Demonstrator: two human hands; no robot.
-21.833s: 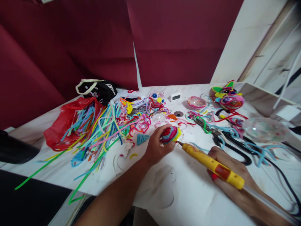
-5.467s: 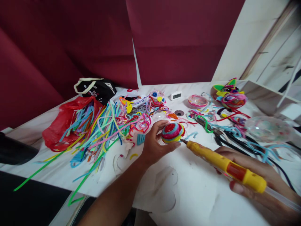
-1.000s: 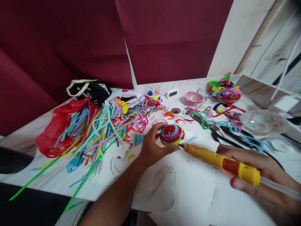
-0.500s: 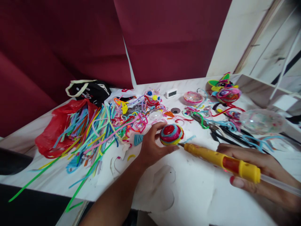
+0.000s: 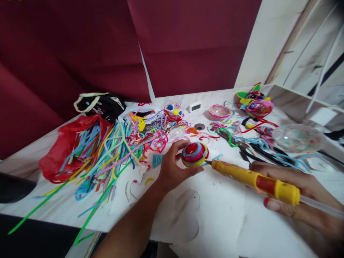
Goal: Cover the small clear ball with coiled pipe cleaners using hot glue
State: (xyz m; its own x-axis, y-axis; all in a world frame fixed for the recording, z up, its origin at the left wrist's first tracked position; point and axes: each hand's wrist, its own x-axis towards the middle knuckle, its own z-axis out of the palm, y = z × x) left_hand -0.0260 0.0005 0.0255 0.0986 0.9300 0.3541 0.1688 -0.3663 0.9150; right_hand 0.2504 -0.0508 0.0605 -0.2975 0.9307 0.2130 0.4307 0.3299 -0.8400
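Note:
My left hand (image 5: 174, 165) grips a round ball (image 5: 194, 154) wound in red, pink, blue and yellow fuzzy strands, fingers behind it and thumb below. My right hand (image 5: 292, 193) is closed around a yellow glue gun (image 5: 255, 179) with a clear glue stick coming out of its back end. The gun's dark nozzle points left, close to the lower right side of the ball. A light blue strand end shows just behind the nozzle.
Left, pipe cleaners (image 5: 107, 154) spill from a red plastic bag (image 5: 59, 154) near a black bag (image 5: 104, 105). Behind stand a small clock (image 5: 194, 107) and a clear bowl (image 5: 219, 112). Pliers (image 5: 239, 143) and a clear plastic shell (image 5: 298, 137) lie right.
The nozzle has drawn slightly away from the ball, to the right. The ball looks slightly turned in my left hand, and the whole view has shifted a little.

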